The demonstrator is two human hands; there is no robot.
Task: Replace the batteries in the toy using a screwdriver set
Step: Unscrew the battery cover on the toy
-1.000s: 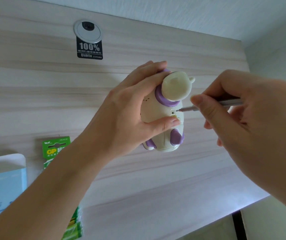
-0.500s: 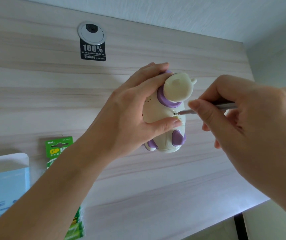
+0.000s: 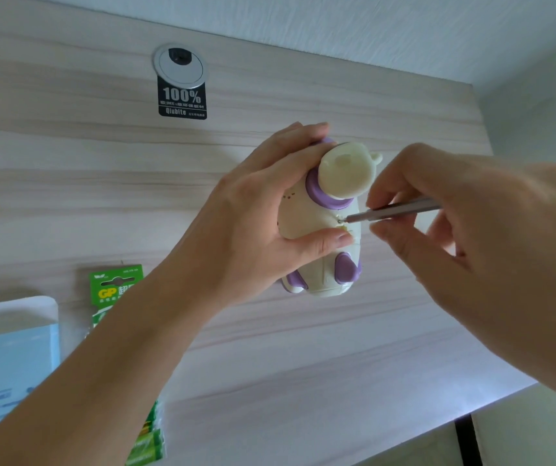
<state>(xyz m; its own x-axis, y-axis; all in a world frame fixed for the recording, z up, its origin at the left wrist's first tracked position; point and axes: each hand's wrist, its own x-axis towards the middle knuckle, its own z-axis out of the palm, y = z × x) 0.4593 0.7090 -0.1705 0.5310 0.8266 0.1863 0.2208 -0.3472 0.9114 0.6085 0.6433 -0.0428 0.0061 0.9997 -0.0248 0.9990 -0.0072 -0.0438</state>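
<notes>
In the head view, a cream and purple toy (image 3: pixel 305 215) is held up above a pale wood-grain desk (image 3: pixel 269 364), right of the middle of the picture. It is gripped by the left hand (image 3: pixel 253 223): the fingers are curled over its far side and the thumb is laid across its near side, so much of the body is covered. The toy's rounded head, a purple collar and two purple feet are left showing. Whether the toy touches the desk cannot be told, since its underside is hidden.

A thin grey screwdriver (image 3: pixel 397 210) is pinched by the right hand (image 3: pixel 471 230) between the thumb and the curled fingers. Only the front part of the shaft is seen; the handle end is hidden inside the hand. The tip is set against a small spot on the toy's side, just above the left thumb. That spot is too small for a screw to be made out.

A green battery pack (image 3: pixel 115 285) lies on the desk at the left, and its middle is crossed and hidden by the left forearm. Beside it, a blue and white packet (image 3: pixel 10 358) is cut off by the left edge, its print blurred. A round silver cable cover (image 3: pixel 179 66) with a black sticker (image 3: pixel 182 102) below it is seen at the far side of the desk.
</notes>
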